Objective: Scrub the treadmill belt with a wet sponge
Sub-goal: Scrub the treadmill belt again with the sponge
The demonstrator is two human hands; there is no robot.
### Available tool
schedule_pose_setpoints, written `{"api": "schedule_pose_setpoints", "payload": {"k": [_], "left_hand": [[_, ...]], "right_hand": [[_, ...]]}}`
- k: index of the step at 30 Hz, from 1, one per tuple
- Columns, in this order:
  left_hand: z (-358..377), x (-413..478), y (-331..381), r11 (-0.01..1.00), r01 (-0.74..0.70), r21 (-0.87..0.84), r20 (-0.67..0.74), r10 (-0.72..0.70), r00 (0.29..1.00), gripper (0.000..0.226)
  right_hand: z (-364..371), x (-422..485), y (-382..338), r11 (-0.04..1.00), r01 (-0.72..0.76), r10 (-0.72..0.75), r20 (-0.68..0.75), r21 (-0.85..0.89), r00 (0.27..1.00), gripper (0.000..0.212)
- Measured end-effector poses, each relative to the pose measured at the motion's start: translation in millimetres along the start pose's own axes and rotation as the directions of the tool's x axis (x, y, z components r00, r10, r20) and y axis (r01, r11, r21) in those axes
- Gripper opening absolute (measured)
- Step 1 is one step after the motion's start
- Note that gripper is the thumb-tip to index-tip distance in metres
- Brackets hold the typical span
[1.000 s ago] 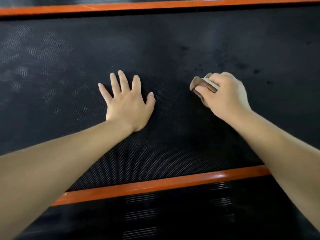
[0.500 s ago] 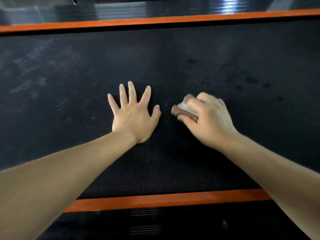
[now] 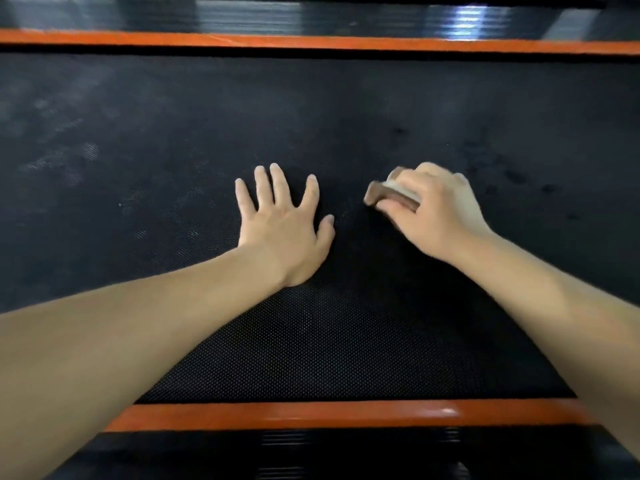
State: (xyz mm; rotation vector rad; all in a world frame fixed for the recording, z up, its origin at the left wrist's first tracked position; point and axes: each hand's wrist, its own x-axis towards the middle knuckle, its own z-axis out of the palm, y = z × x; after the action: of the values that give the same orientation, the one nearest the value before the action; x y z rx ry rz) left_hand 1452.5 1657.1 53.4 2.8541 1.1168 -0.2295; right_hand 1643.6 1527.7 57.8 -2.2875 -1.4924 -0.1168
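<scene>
The left hand [image 3: 282, 225] lies flat and open on the treadmill belt [image 3: 311, 116], fingers straight and spread, holding nothing and, I judge, bracing the body; the right hand [image 3: 440, 216], just beside it, has its fingers curled over a brown sponge [image 3: 388, 195] with a pale layer, whose free end pokes out toward the left hand and sits low against the belt; whether it is pressed down hard I cannot tell, as that hand is a little blurred. The belt between and below the hands looks evenly dark, so that stretch seems to have been scrubbed; well out past the left hand lie pale, dusty smudges [image 3: 86, 154], and beyond the right hand a scatter of darker spots [image 3: 516, 176], which may be dirt or drops of water; by this showing the scrubbing is underway but far from finished, with both outer stretches and the strip ahead of the fingertips, up to the far orange rail [image 3: 311, 39], left to do.
</scene>
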Motion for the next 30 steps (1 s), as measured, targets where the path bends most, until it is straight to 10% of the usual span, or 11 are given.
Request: {"api": "schedule_pose_setpoints", "payload": {"k": [4, 9, 14, 19, 25, 30], "left_hand": [[-10.3, 22.0, -9.0, 0.996, -0.087, -0.036, 0.019, 0.087, 0.996, 0.071], [-8.9, 66.7, -12.5, 0.991, -0.063, -0.121, -0.027, 0.060, 0.998, 0.068], [-0.5, 64.5, -13.0, 0.984, -0.081, -0.158, -0.089, 0.067, 0.994, 0.069], [-0.4, 65.7, -11.7, 0.984, -0.088, -0.157, -0.124, 0.068, 0.990, 0.069], [0.7, 67.1, -12.1, 0.983, -0.093, -0.156, -0.135, 0.072, 0.988, 0.069], [-1.0, 66.8, -11.1, 0.984, -0.091, -0.152, -0.125, 0.073, 0.990, 0.069]], "right_hand": [[1.0, 53.8, 20.5, 0.944, -0.328, 0.322, -0.123, -0.031, 0.939, 0.029], [9.5, 38.6, 1.4, 0.998, -0.058, 0.058, 0.002, 0.017, 0.998, 0.023], [5.1, 99.3, 41.8, 0.938, -0.348, 0.343, -0.121, -0.016, 0.931, 0.026], [24.5, 100.4, 21.5, 0.999, -0.036, 0.034, -0.040, -0.040, 0.999, 0.027], [24.1, 154.7, 37.8, 0.933, -0.356, 0.346, -0.127, -0.061, 0.929, 0.032], [37.6, 140.2, 14.1, 0.996, -0.088, 0.088, -0.018, -0.016, 0.996, 0.027]]}}
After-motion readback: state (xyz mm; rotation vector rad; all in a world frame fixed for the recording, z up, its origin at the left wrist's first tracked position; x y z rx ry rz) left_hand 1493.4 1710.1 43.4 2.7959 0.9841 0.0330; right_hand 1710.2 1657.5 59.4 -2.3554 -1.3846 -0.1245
